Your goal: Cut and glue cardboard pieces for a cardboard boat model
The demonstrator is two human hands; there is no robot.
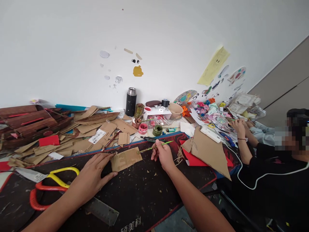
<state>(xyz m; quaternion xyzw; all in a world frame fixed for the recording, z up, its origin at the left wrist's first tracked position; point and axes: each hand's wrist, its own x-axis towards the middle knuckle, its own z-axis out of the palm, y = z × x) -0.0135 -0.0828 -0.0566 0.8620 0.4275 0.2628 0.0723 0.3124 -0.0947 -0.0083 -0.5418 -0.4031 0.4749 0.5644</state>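
A small rectangular piece of cardboard (126, 158) lies on the dark desk mat (142, 193). My left hand (95, 172) holds its left end, with the fingertips at the upper corner and the thumb at the lower edge. Between the fingers of my right hand (163, 156) is a thin green paintbrush (169, 142), its tip at the cardboard's right end, where a small green mark shows. Behind them stand an open jar of dark green paint (157, 130) and a jar of pinkish-red paint (143, 128).
Large scissors (54, 177) and a clear ruler (102, 209) lie near my left forearm. Cardboard scraps (84, 129) pile up at the left. A black flask (131, 102) stands by the wall. On the right are a cardboard sheet (210, 149), a white cable (256, 183) and another person (267, 158).
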